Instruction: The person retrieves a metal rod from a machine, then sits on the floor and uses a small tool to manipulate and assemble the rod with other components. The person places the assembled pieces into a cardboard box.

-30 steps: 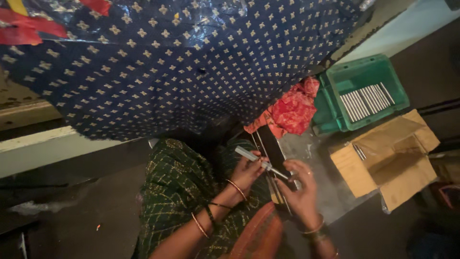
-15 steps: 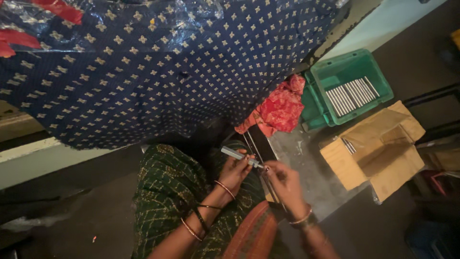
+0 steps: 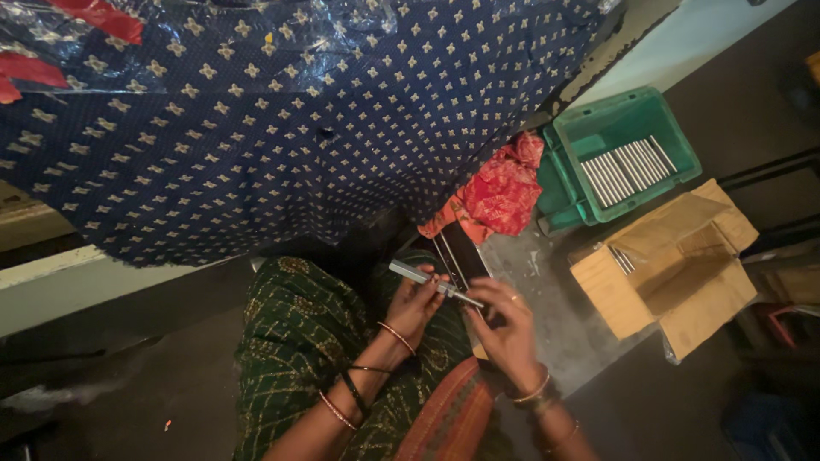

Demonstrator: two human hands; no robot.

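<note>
Overhead, blue cloth [image 3: 282, 128] printed with small pale crosses, filling the upper frame, partly under shiny plastic film, cut off at top and left. Below it, green patterned fabric [image 3: 299, 341] draped over a lap, soft and folded, with an orange striped edge. Right of centre, grey floor [image 3: 555, 316], dusty. Far right, open cardboard box [image 3: 666, 265], flaps out, a few thin grey rods at its inner wall. Above that, green plastic crate [image 3: 628, 128], rectangular, holding a neat row of pale metal rods [image 3: 623, 171]. Beside the crate, crumpled red cloth [image 3: 500, 192]. Just under the red cloth, a dark flat tray [image 3: 461, 252], partly hidden by the hands, contents hard to make out. Lower right corner dim, shapes unclear.

At centre, a slim grey tube [image 3: 431, 280], metallic-looking, level, over the lap and just in front of the tray. Left hand [image 3: 418, 303] closed round its middle, fingers curled, bangles at the wrist. Right hand [image 3: 504, 320] pinching the tube's right end between thumb and fingertips, narrow grip, ring on one finger.
</note>
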